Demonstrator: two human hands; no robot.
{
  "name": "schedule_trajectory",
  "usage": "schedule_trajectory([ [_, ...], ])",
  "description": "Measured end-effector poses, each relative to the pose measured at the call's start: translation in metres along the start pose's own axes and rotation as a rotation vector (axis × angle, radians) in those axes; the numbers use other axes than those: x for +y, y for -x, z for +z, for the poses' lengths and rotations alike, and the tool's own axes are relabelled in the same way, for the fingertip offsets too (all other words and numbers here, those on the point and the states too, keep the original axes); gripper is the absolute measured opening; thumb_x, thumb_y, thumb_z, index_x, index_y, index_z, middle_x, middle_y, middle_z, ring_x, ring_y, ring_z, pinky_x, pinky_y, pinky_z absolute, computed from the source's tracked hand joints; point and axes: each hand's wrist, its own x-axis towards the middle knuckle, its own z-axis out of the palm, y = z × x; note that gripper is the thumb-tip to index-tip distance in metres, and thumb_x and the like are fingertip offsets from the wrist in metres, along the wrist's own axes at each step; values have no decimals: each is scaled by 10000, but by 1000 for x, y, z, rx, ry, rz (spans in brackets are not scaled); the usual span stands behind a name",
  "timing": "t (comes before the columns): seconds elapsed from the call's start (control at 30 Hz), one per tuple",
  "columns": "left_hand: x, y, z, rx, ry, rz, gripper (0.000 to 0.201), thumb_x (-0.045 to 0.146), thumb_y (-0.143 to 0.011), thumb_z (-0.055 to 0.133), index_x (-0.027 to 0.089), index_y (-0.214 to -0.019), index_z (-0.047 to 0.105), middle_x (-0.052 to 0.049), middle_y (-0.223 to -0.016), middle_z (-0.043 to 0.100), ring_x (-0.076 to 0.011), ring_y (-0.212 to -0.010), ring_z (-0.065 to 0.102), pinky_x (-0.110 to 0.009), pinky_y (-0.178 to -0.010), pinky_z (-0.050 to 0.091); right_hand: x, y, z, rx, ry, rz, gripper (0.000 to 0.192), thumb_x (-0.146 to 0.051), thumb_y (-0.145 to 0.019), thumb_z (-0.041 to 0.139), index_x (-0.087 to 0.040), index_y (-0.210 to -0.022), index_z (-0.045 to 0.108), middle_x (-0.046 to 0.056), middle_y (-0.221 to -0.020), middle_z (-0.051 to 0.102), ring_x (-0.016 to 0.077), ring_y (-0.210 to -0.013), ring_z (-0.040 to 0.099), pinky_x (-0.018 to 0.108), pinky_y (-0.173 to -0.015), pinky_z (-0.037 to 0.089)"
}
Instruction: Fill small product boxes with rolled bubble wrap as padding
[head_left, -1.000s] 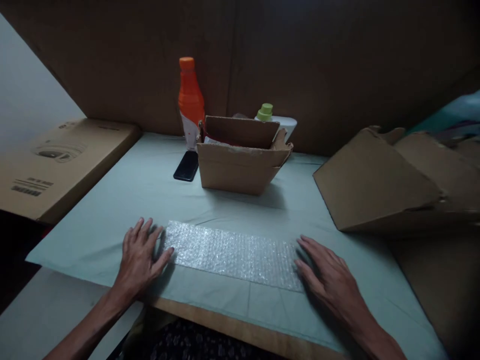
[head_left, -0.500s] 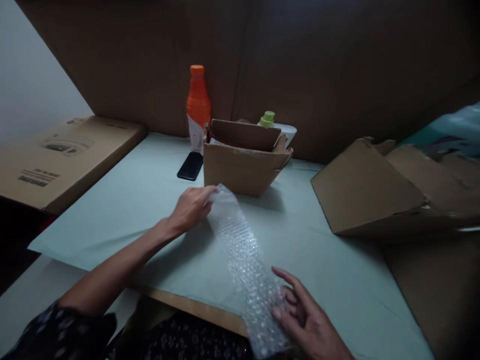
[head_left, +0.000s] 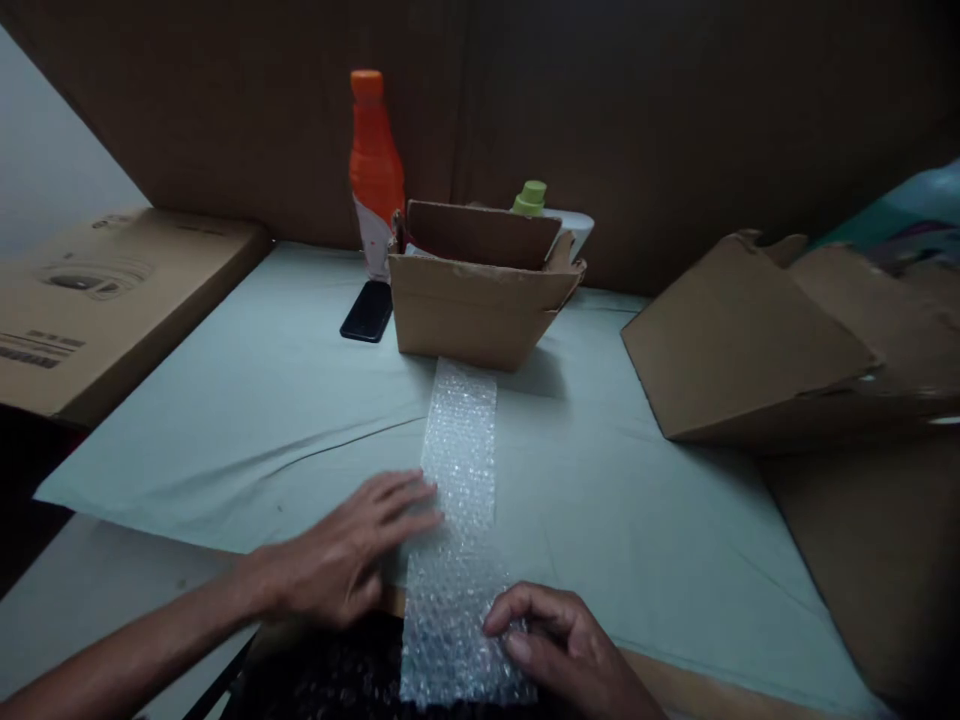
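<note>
A clear strip of bubble wrap lies lengthwise on the pale green cloth, its far end close to the front of a small cardboard box. Its near end hangs past the table's front edge above dark clothing. My left hand is at the strip's left side, fingers stretched out and their tips by its edge, holding nothing. At the near right edge, my right hand is curled with thumb and index finger closed on the bubble wrap.
Left of the small box are a dark phone and an orange bottle. A green-capped white bottle stands behind it. An open carton rests at the right, a flat printed carton at the left. Cardboard forms the back wall.
My left hand has let go of the strip's far end and come back toward me, fingers now spread. The bubble wrap now lies straighter and flatter. The view has tilted down slightly.
</note>
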Motion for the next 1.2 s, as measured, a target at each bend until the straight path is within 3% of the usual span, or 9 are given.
schedule_trajectory([
  [0.13, 34, 13, 19, 94, 247, -29, 731, 148, -849, 552, 291, -1530, 328, -98, -1374, 629, -269, -1309, 552, -476, -1074, 495, -6, -10, 6, -110, -323, 6, 348, -546, -794, 731, -228, -934, 720, 22, -775, 655, 151, -692, 594, 271, -660, 479],
  [0.27, 22, -11, 37, 363, 309, -348, 491, 156, -898, 490, 259, -1377, 527, -79, -1136, 721, -225, -1022, 671, -403, -914, 562, -7, -20, 6, -1, -430, -102, 553, -530, -856, 684, -283, -1336, 564, 82, -1002, 718, 200, -794, 688, 306, -672, 523],
  [0.37, 4, -23, 46, 401, 231, -497, 631, 211, -868, 568, 232, -1481, 419, -75, -1097, 718, -231, -968, 672, -390, -867, 571, -2, -21, 3, 230, -91, -255, 531, -405, -953, 596, -305, -1450, 442, 71, -1006, 725, 186, -754, 701, 318, -673, 555],
  [0.47, -6, -26, 53, 376, 129, -486, 834, 202, -854, 601, 222, -1584, 197, -10, -879, 685, -198, -769, 637, -345, -736, 562, 3, -24, 4, 369, 507, -522, 370, -233, -949, 589, -296, -1314, 576, 56, -1010, 744, 205, -869, 710, 362, -796, 568],
  [0.63, -6, -26, 54, 415, -26, -390, 893, 189, -883, 605, 231, -1598, 72, -6, -844, 650, -202, -727, 607, -351, -700, 545, 9, -43, 16, 319, 1169, -728, 397, -173, -898, 591, -196, -1295, 611, 141, -1315, 666, 302, -1188, 617, 470, -936, 520],
  [0.77, 0, -14, 44, 504, -77, -244, 802, 336, -888, 671, 205, -1555, 246, -177, -1294, 579, -312, -1143, 579, -482, -932, 527, 11, -55, 18, 338, 1248, -790, 327, -61, -915, 512, -193, -1177, 657, 123, -1298, 683, 273, -1191, 611, 459, -949, 493],
  [0.87, 6, -3, 39, 409, -81, -66, 698, 280, -888, 663, 185, -1506, 352, -192, -1452, 486, -350, -1338, 441, -561, -1093, 403, 4, -57, 16, 319, 1153, -849, 287, -43, -925, 507, -189, -1115, 664, 99, -1178, 733, 250, -1085, 654, 437, -914, 494],
  [1.0, 8, 0, 44, 392, 76, -106, 590, 64, -894, 532, 206, -1454, 416, -89, -1124, 683, -246, -1078, 579, -460, -969, 487, -9, -55, 13, 242, 989, -795, 213, -104, -980, 499, -207, -1103, 638, 33, -967, 762, 180, -842, 682, 343, -767, 522],
  [1.2, -4, -15, 51, 472, 89, -300, 502, 150, -910, 583, 191, -1401, 481, -61, -966, 667, -216, -859, 591, -377, -780, 531, -11, -51, 11, 478, 1119, -903, 246, -146, -967, 566, -177, -1208, 607, 100, -1056, 727, 234, -973, 662, 398, -856, 490],
])
